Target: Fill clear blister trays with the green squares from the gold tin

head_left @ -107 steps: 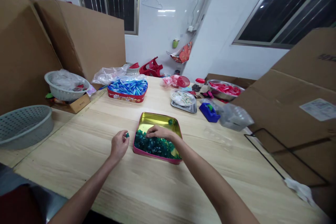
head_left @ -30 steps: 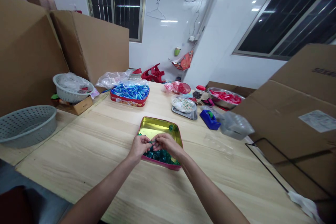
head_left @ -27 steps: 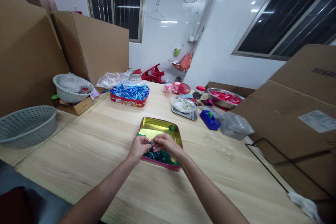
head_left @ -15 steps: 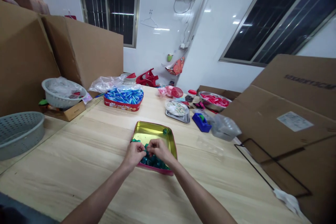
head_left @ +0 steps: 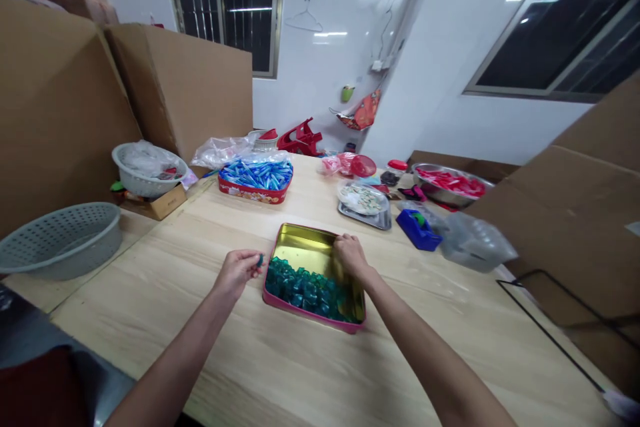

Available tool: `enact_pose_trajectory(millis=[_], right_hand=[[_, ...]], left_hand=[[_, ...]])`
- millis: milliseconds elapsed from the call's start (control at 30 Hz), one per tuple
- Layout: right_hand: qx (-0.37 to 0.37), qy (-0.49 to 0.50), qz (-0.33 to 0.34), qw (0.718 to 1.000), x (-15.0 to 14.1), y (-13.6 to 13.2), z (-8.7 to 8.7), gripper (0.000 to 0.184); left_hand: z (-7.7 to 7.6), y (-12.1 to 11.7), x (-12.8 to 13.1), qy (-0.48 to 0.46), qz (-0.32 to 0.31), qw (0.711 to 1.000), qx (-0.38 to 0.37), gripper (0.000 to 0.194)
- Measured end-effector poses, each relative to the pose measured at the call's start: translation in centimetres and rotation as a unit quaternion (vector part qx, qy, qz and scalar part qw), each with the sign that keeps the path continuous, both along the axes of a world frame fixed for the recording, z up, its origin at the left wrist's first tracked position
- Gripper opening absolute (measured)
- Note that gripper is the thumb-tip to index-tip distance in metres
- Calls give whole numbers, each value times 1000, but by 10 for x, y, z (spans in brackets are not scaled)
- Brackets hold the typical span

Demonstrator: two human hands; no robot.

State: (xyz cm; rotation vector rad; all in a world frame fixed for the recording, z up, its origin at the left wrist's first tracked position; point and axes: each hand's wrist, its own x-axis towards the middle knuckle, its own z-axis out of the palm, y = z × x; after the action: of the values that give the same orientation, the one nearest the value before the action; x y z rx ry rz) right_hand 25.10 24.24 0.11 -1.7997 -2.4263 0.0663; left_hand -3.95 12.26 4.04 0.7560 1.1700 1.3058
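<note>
A pink-sided tin tray [head_left: 310,315] with a gold inside lies on the wooden table [head_left: 280,373] in front of me. Its near half holds a heap of small teal pieces [head_left: 305,287]. My left hand [head_left: 237,270] hovers just left of the tray, fingers pinched on one small teal piece [head_left: 260,258]. My right hand [head_left: 351,255] reaches over the tray's far right corner with its fingers curled down; what they hold, if anything, is hidden.
A red tin of blue pieces [head_left: 256,179] sits further back. A grey basket [head_left: 60,250] and a white basket [head_left: 147,170] stand at the left. A metal tray [head_left: 364,203], blue dispenser [head_left: 417,230], steel bowl [head_left: 450,185] and clear packaging [head_left: 475,247] crowd the right. Cardboard boxes [head_left: 570,213] flank both sides.
My hands, joined over the teal heap half a second ago, have parted. The left went out to the tray's left with a teal piece; the right went to the far right corner.
</note>
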Motion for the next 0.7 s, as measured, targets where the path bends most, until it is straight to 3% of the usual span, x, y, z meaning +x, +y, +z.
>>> enact_pose_trajectory(millis=[133,367,467,600,700], right_hand=[[5,-46,-9,999,3,1,-9,29],[-1,-63,-6,998,3,-3,-11,18],[1,-17,-14,1000,1,-10,-8,27],[1,81,-20,997,-11,-23,-2,22],[-13,162,4,987,-31,-38,3,27]], left_hand=[[-4,-2,4,-44,-10,999,-12,27],[-5,-7,18,-46,3,999,14,34],[-3,-11,24,-30,10,999,28,34],[-3,-14,32,-8,22,998,52,41],[-6,-14,39,14,20,998,51,31]])
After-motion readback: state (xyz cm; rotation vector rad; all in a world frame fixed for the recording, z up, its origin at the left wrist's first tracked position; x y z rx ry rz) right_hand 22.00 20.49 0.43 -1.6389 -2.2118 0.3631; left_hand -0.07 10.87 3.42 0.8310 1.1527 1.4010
